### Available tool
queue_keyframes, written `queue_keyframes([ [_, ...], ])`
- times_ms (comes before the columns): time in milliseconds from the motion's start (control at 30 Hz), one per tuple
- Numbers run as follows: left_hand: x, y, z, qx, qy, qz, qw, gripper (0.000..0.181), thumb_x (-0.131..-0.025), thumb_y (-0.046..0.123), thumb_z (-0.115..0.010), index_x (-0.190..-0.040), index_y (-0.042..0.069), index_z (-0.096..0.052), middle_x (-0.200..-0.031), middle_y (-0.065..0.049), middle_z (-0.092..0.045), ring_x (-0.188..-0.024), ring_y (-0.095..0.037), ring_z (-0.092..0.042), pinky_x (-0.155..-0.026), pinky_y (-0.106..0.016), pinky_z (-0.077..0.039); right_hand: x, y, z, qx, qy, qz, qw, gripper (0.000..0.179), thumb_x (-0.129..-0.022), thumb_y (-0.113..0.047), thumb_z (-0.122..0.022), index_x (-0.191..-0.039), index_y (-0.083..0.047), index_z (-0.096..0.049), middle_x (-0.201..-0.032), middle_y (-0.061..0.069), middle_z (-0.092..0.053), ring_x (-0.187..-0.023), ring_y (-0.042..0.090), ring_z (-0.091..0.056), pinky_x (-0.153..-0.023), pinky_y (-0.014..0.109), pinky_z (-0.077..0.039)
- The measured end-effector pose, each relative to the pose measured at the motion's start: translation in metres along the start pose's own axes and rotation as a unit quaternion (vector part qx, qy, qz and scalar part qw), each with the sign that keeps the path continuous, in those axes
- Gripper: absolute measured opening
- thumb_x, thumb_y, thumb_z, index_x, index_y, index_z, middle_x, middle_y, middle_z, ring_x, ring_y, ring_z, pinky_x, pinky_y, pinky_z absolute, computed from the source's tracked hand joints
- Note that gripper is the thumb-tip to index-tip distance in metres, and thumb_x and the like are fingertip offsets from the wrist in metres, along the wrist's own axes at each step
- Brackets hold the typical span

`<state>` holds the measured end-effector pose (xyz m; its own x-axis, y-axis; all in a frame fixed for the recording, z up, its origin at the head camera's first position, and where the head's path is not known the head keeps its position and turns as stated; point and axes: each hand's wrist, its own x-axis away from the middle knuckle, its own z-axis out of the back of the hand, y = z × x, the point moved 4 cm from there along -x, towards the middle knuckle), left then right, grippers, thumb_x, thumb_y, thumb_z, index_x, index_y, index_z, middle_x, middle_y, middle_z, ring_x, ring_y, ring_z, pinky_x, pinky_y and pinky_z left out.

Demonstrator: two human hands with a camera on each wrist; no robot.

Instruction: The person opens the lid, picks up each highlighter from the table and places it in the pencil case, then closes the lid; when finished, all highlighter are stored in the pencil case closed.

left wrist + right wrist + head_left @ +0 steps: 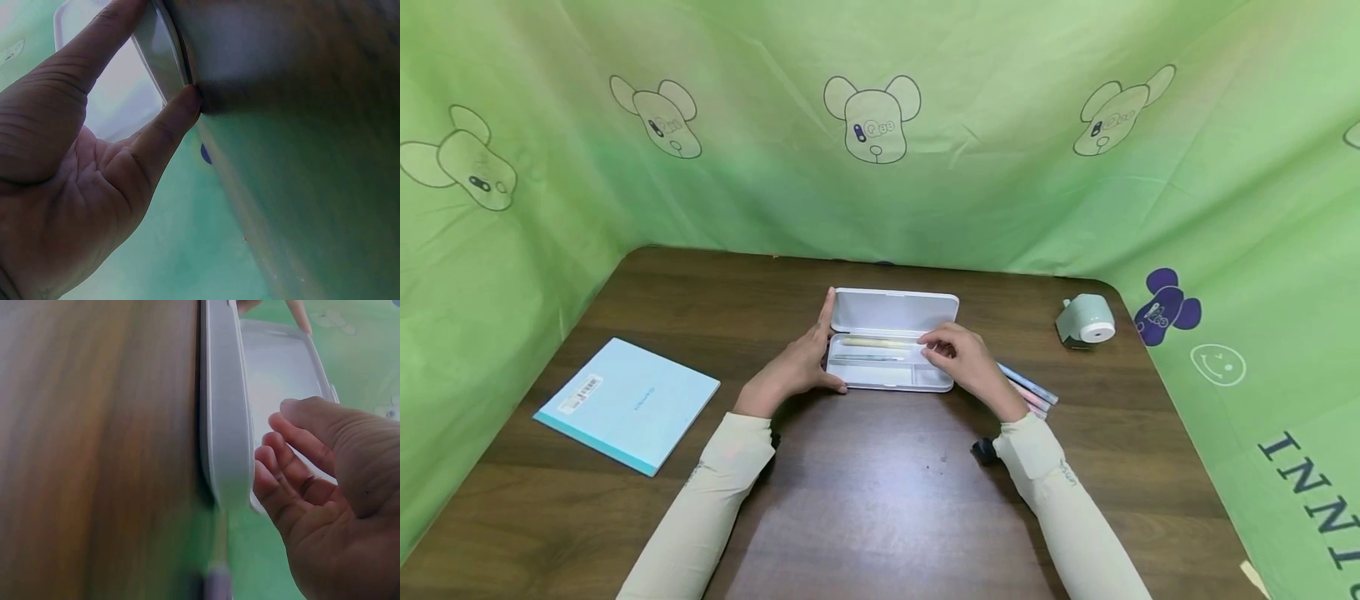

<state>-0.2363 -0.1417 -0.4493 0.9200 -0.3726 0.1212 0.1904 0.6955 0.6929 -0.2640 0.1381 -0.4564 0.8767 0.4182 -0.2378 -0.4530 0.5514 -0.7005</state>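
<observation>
A white pencil case lies with its lid raised at the back. Inside its long compartment are a yellow pen and a pale blue-green pen. My left hand spans the case's left end, thumb by the front edge and a straight finger up at the lid's side. Over the right end of the compartment is my right hand, its fingers bent near the yellow pen's end. In the right wrist view the right hand's thumb and fingers stand apart, with nothing visible between them.
Blue and pink pens lie on the table just right of the right wrist. A pale green pencil sharpener stands at the back right. The light blue notebook lies at the left. A green printed curtain hangs behind the table.
</observation>
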Motion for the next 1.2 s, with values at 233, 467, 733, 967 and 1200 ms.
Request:
queue_keyframes([
  [233, 0.0, 0.0, 0.0, -0.001, 0.001, -0.002, 1.0, 0.157, -0.082, 0.015, -0.099, -0.167, 0.022, 0.033, -0.175, -0.033, -0.013, -0.154, -0.053, -0.035, -0.123, -0.062, -0.035, 0.032, 0.022, 0.039, 0.038, 0.05, -0.031, 0.9976, 0.015, -0.098, -0.003, -0.079, -0.113, 0.0, -0.082, -0.102, 0.01, -0.073, -0.085, 0.016, -0.066, -0.076, 0.023, -0.053],
  [467, 0.001, 0.0, 0.002, 0.0, 0.002, -0.007, 1.0, 0.156, -0.082, 0.014, -0.099, -0.168, 0.018, 0.031, -0.176, -0.031, -0.013, -0.153, -0.049, -0.039, -0.123, -0.062, -0.035, 0.07, 0.05, 0.083, 0.047, 0.098, -0.059, 0.9923, 0.016, -0.098, 0.001, -0.078, -0.113, 0.003, -0.081, -0.101, 0.014, -0.072, -0.084, 0.003, -0.061, -0.074, 0.01, -0.047],
  [733, -0.011, -0.025, -0.005, 0.004, 0.014, -0.04, 0.9991, 0.162, -0.078, 0.027, -0.102, -0.167, 0.029, 0.033, -0.176, -0.03, -0.016, -0.15, -0.048, -0.045, -0.119, -0.062, -0.04, 0.112, 0.069, 0.113, 0.045, 0.093, -0.103, 0.9893, 0.02, -0.098, 0.0, -0.078, -0.117, 0.007, -0.078, -0.104, 0.016, -0.072, -0.087, -0.008, -0.057, -0.074, 0.006, -0.047],
  [967, -0.008, -0.017, -0.002, 0.012, 0.012, -0.03, 0.9994, 0.16, -0.078, 0.02, -0.102, -0.169, 0.024, 0.03, -0.175, -0.033, -0.017, -0.15, -0.052, -0.043, -0.119, -0.066, -0.037, 0.124, 0.078, 0.116, 0.062, 0.025, -0.156, 0.9855, 0.021, -0.101, -0.003, -0.076, -0.12, 0.004, -0.078, -0.113, 0.019, -0.073, -0.088, -0.001, -0.062, -0.074, 0.013, -0.052],
  [1200, -0.003, -0.007, -0.001, 0.0, 0.008, -0.03, 0.9995, 0.158, -0.081, 0.018, -0.1, -0.168, 0.023, 0.032, -0.175, -0.034, -0.015, -0.151, -0.051, -0.041, -0.121, -0.063, -0.036, 0.127, 0.083, 0.116, 0.064, 0.009, -0.169, 0.9834, 0.018, -0.101, -0.002, -0.076, -0.118, 0.003, -0.08, -0.116, 0.02, -0.073, -0.088, 0.0, -0.063, -0.074, 0.015, -0.053],
])
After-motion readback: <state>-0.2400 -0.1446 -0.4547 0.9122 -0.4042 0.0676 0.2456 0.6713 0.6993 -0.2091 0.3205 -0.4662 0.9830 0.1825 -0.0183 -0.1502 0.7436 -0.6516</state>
